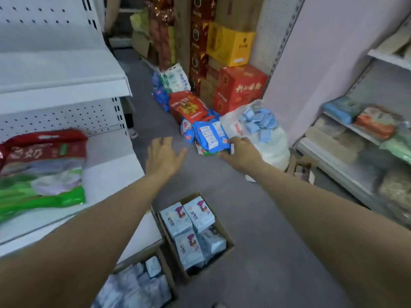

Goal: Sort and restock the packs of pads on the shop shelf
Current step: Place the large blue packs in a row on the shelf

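Well forward on the grey floor (266, 241), against a heap of other packs: blue pack of pads (210, 134). Held at its near right corner by the right hand (241, 152), fingers (232, 143) curled over the edge and seemingly pinching it, though too blurred to show the thumb. Left of the pack and apart from it: left hand (165, 155), palm down, fingers straight and spread, holding nothing.

Lies face up, long axis running away from the viewer and leaning a little leftward, far end against a red pack (189, 106). Glossy plastic film, flat and rectangular, white printed panel on the blue.

Just right of the gripping hand: white plastic sack (275, 143), crinkled, heaped with small pale-blue packets (258, 121). Nearer, below the arms: open cardboard box (222, 225) of upright pale-blue packs (189, 216). At left, on the white metal shelf (106, 174): soft red and green bag (42, 165). Behind the heap: red carton (241, 87) and yellow carton (230, 44), stacked.
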